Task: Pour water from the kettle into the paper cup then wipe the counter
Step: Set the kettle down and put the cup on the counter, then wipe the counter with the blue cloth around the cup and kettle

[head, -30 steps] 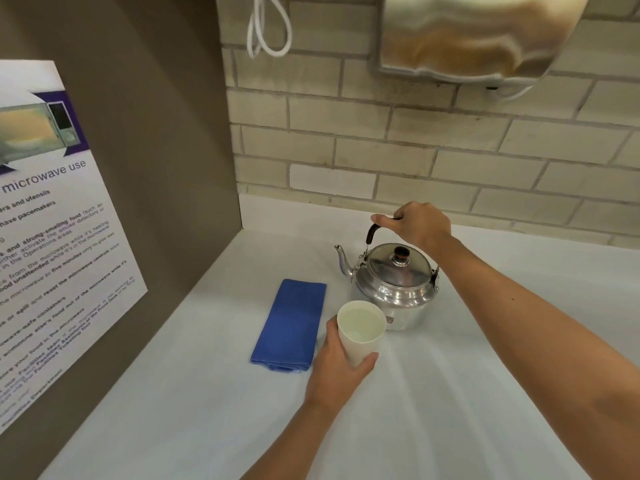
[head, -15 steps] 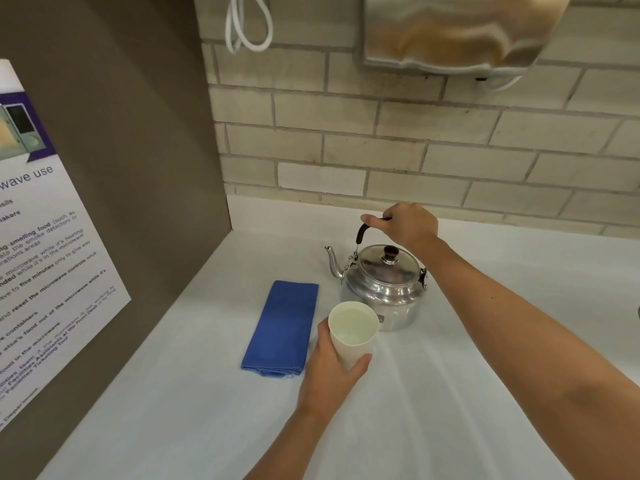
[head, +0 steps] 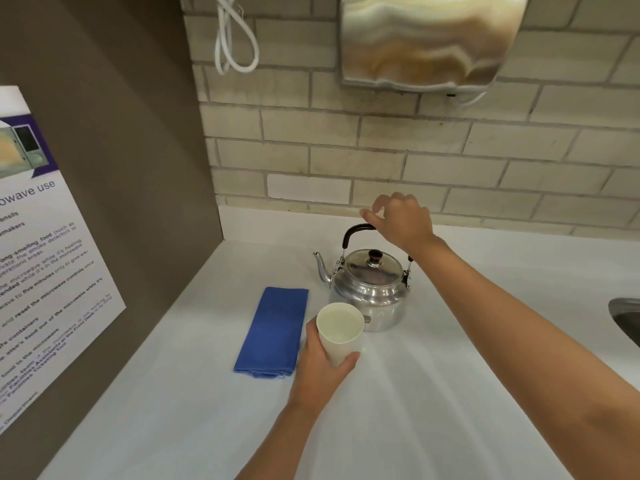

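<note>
At the middle of the bench (head: 450, 393), gripping the paper cup (head: 341, 332) in the left hand (head: 322, 368), closing round its lower wall from the 7 o'clock side and holding it upright, showing a pale liquid reaching well up inside. Hovering the right hand (head: 403, 220) at 12 o'clock of the kettle (head: 372, 289), loosely curled and half open, clasping nothing, sitting just over the right part of the black handle (head: 356, 228); not being able to tell whether brushing it or just clear. Leaving the kettle standing upright on the bench at 1 o'clock of the cup, just beside it, lid on, pointing the spout (head: 320, 265) toward 9 o'clock. Judging by the filled cup and the level kettle, finishing the pouring step and turning toward the wiping. Calling next, most likely, for setting the cup down somewhere steady, away from the area being wiped, and for freeing a hand to reach the folded blue cloth (head: 273, 330), lying flat at 9 o'clock of the cup, just beside the left hand and well apart from the right. Needing care in moving so full a cup, avoiding tipping or squeezing its thin wall. Showing no obvious spill on the bench from this view.
</note>
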Available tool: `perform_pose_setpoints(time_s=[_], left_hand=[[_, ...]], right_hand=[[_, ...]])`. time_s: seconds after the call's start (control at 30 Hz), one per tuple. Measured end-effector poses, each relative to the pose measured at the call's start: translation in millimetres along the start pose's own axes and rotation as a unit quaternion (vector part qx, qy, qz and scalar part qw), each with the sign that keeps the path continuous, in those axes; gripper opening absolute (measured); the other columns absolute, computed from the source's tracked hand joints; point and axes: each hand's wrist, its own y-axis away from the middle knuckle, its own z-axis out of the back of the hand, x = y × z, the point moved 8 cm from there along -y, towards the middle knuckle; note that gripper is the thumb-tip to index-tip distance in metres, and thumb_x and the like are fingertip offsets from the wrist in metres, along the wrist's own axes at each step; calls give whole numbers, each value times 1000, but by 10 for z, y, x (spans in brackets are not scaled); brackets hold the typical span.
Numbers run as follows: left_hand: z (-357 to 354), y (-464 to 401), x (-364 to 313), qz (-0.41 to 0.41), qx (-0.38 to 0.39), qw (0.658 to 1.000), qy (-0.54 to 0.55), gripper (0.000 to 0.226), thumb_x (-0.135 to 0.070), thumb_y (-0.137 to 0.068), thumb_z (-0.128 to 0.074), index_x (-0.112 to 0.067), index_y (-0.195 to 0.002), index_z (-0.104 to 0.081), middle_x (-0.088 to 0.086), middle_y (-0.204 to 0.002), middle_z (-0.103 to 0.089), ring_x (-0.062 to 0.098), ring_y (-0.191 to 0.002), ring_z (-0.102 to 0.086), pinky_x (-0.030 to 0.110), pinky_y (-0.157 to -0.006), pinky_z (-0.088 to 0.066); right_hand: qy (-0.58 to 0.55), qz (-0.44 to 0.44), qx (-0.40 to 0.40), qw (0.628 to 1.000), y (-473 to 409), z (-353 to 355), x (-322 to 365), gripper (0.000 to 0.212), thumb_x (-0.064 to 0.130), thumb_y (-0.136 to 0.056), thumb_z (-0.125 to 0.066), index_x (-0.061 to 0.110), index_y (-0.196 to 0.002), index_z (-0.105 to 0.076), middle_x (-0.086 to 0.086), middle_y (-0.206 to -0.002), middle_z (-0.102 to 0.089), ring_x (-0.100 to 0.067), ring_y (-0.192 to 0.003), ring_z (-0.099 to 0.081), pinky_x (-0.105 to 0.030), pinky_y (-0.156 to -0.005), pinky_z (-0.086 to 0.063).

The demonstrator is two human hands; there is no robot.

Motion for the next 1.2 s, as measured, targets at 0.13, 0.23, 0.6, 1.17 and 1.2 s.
perform_pose_setpoints(time_s=[0.13, 0.23, 0.6, 1.17, 1.2], left_hand=[[44, 74, 13, 16, 43, 998, 48, 82, -26, -63, -80, -38, -122, -25, -8, -120, -49, 8, -109, -51, 21, -84, -44], [111, 190, 28, 19, 64, 997, 42, 81, -20, -67, -78, -34, -125, -24, -5, -117, -51, 6, -107, -51, 21, -86, -42], [467, 444, 15, -30, 108, 993, -43, 24, -6, -88, -53, -5, -111, -50, 1, -108, -49, 13, -101, -49, 14, -85, -34], [428, -822, 373, -49, 195, 896, -395, 51, -32, -98, -28, -6, -141, -26, 17, -153, -15, 33, -142, -11, 46, -117, -11], [397, -865, 383, -59, 187, 887, -418, 51, -33, -98, -26, -8, -142, -23, 16, -154, -14, 32, -143, -9, 47, -117, -9]], right_hand=[[6, -32, -47, 998, 467, 160, 55, 38, 39, -95, -45, 14, -122, -54, -12, -122, -55, -33, -114, -46, -44, -89, -40], [-3, -64, -53, 997, 997, 96, 55, 39, 36, -93, -48, 14, -124, -52, -12, -122, -54, -33, -113, -46, -46, -87, -41], [11, -171, 93, 981, 2623, -838, 46, 61, 45, -94, -41, 13, -144, -25, -10, -148, -32, -27, -137, -28, -42, -105, -34], [38, -222, 117, 967, 3048, -1163, 33, 65, 52, -94, -25, 19, -150, -16, -7, -160, -9, -28, -147, 0, -44, -120, -2], [39, -223, 117, 967, 3046, -1170, 30, 65, 53, -94, -25, 19, -150, -16, -6, -160, -9, -28, -147, 0, -44, -120, -2]])
